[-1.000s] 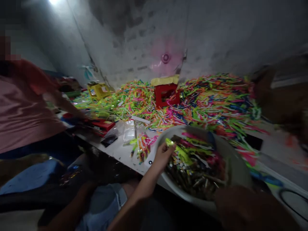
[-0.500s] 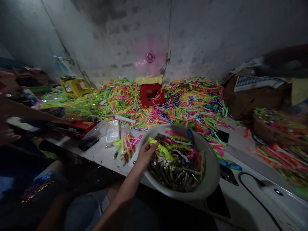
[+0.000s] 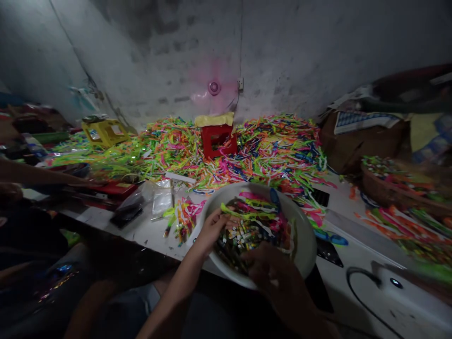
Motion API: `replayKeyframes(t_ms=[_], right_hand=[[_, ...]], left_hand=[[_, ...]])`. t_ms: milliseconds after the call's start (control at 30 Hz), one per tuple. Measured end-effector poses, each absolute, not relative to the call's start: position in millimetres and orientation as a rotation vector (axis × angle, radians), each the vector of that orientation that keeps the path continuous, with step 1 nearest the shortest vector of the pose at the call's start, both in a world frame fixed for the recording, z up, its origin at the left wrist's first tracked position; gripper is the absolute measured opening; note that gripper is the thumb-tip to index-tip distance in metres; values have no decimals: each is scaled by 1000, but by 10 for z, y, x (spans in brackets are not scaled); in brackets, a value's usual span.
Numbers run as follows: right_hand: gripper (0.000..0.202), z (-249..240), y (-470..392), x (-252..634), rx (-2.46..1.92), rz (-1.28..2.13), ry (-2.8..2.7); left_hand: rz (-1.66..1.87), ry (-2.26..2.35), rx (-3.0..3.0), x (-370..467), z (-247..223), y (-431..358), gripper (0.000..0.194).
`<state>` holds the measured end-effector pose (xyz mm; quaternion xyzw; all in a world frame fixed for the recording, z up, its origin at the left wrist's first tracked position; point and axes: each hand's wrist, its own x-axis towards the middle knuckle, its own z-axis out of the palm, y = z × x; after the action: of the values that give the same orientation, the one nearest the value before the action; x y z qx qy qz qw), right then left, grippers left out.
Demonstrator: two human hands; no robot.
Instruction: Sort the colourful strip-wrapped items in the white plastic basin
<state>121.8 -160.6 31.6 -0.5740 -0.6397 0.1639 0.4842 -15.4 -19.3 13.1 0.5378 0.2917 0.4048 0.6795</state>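
Observation:
A large pale basin [image 3: 309, 249] stands at the table's front edge. In it are bright plastic strips [image 3: 257, 212], many small dark pieces and some whitish beads. My left hand [image 3: 212, 226] is over the basin's left side, fingers closed on a yellow-green plastic strip [image 3: 225, 207]. Over the front of the basin is my right hand [image 3: 264, 263], dark and blurred, with its fingers near the small pieces. Whether it holds anything does not show.
A heap of coloured plastic strips [image 3: 176, 141] covers the back of the table, with a red stool [image 3: 219, 148] and a pink fan [image 3: 213, 87] in it. A yellow stool [image 3: 106, 134] stands left. Another person's arm [image 3: 42, 175] reaches in from the left. Scissors [image 3: 330, 237] lie right of the basin.
My right hand has come into view over the front of the basin. My left hand stays at the left side, and the yellow-green strip in it is turned differently. The view has shifted slightly.

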Motion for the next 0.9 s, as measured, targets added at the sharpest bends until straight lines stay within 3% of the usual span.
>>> replayKeyframes(t_ms=[200, 333, 500, 633, 700, 900], right_hand=[[30, 237, -1220, 1523, -1478, 669, -1044], [27, 191, -1127, 1545, -1477, 633, -1161], [26, 118, -1071, 1405, -1462, 616, -1307], [40, 153, -1024, 1422, -1526, 504, -1177], [38, 180, -1011, 1478, -1531, 452, -1113], [25, 130, -1030, 1577, -1537, 422, -1152]], left_hand=[[800, 655, 1239, -174, 144, -202, 30], [895, 686, 1310, -150, 123, -224, 32], [877, 594, 1281, -141, 124, -269, 52], [694, 568, 1496, -142, 157, -303, 29], [666, 607, 1591, -145, 167, -306, 19], [712, 737, 1602, -165, 196, -292, 29]])
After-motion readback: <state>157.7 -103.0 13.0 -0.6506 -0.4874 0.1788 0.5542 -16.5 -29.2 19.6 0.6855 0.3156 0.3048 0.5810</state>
